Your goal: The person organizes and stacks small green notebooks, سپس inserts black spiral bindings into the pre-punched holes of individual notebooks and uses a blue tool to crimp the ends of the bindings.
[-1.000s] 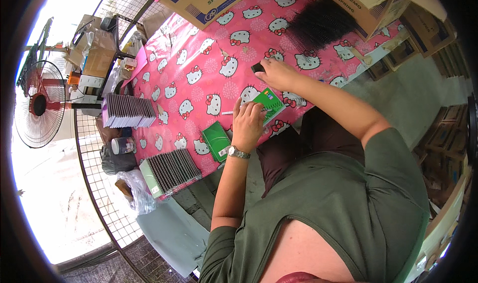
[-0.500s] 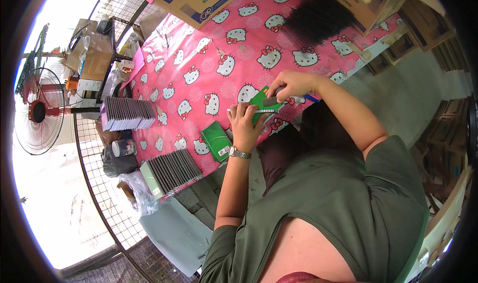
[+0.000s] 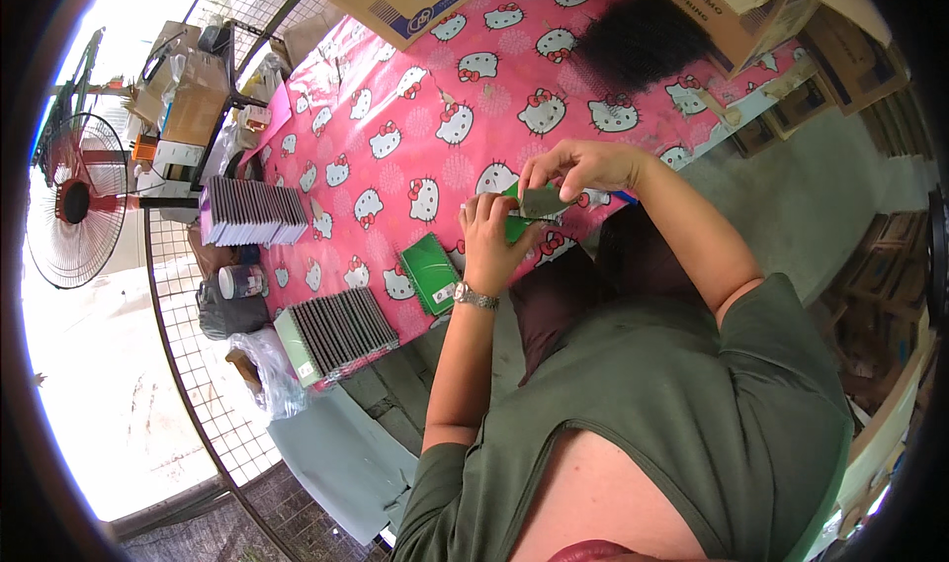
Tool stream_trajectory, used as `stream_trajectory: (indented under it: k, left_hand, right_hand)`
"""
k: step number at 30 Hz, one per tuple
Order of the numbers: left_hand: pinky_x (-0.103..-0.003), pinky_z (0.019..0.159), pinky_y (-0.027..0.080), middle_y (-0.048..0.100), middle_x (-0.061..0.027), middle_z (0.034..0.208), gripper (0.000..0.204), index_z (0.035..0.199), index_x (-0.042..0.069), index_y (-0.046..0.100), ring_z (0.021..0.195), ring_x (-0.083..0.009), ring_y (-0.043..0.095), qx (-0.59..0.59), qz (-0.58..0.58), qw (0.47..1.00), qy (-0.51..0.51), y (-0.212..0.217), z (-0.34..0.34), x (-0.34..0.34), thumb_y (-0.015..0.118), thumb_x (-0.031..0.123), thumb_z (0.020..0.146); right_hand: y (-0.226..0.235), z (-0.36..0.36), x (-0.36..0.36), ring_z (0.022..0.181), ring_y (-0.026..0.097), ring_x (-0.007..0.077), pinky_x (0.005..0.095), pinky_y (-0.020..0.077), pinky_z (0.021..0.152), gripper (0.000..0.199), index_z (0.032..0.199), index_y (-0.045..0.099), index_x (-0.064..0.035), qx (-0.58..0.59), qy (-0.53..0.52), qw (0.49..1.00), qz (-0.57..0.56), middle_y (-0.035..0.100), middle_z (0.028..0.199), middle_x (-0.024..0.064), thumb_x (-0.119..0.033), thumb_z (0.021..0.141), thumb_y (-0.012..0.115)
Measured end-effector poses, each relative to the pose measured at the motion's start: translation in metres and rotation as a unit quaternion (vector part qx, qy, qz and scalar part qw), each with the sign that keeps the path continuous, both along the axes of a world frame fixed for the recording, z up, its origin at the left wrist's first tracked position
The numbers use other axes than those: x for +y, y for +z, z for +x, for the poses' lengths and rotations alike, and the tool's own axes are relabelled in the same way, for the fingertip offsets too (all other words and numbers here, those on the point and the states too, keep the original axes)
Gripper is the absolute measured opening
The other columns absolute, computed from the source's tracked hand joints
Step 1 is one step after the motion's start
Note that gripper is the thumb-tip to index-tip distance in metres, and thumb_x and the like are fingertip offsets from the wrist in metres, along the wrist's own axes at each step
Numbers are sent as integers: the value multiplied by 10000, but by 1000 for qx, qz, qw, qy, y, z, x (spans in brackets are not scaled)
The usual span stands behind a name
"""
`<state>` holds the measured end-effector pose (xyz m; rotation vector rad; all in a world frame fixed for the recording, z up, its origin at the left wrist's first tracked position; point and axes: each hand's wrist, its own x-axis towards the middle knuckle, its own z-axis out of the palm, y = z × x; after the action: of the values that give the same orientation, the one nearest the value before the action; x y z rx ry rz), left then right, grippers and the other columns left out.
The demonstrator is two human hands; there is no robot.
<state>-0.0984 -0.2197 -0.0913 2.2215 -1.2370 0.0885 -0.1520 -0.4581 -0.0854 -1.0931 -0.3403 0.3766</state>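
Near the front edge of the table, my left hand (image 3: 484,238), with a wristwatch, is closed on a small green notebook (image 3: 516,228) lying partly under its fingers. My right hand (image 3: 585,170) pinches a stiff grey cover-like piece (image 3: 542,203), tilted up over the notebook. Whether this piece is joined to the notebook I cannot tell. Another green spiral notebook (image 3: 430,273) lies flat beside my left wrist. A blue object (image 3: 625,197), partly hidden, sits at the table edge by my right forearm.
Stacked spiral notebooks (image 3: 336,333) stand at the table's left front corner, with another stack (image 3: 254,212) behind them. Black spiral coils (image 3: 643,40) lie at the far right near an open carton (image 3: 727,18). Another carton (image 3: 400,8) stands at the back. A fan (image 3: 77,201) is at left.
My right fingers have shifted their grip, and the grey piece shows broader and more raised than before. My left hand has moved slightly right on the notebook.
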Motion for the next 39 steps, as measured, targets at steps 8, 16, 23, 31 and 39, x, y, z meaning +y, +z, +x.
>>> stream_trajectory:
  k: [8,16,23,31,39]
  left_hand:
    - [-448,895,413,576,-111,1013,488,1026,53,549,1011,-337,520,14,-14,1000,-16,-1,3,3,846,209,671]
    - [-435,957,430,576,-135,1125,349,1028,48,603,1113,-344,517,127,-50,991,-13,4,21,28,762,52,717]
    - [-354,798,493,577,-121,1074,285,1057,17,592,936,-268,600,233,-14,972,3,6,30,29,707,-7,797]
    - [-331,731,503,586,-117,1007,301,1056,-18,578,815,-233,632,227,-53,972,-39,-7,46,27,730,-15,796]
    - [-289,698,513,632,-56,886,246,988,-16,602,789,-123,630,377,-86,921,39,-16,48,29,766,9,806]
  right_hand:
    - [-6,11,0,1045,578,160,290,468,906,384,1114,695,-4,-12,0,977,-211,600,1142,75,-120,749,703]
    - [5,24,14,1043,577,147,285,470,881,389,1133,691,-9,14,-19,987,-160,614,1153,54,-101,755,681]
    - [4,40,17,1052,577,156,301,440,932,400,1134,698,-15,3,43,997,-58,628,1134,45,-122,750,680]
    - [9,41,15,1058,577,168,307,450,917,366,1082,719,1,-22,24,992,-124,619,1152,71,-130,742,681]
    - [-6,63,11,1066,594,202,328,477,894,368,1069,737,-34,-37,-66,950,-303,637,1150,102,-219,752,727]
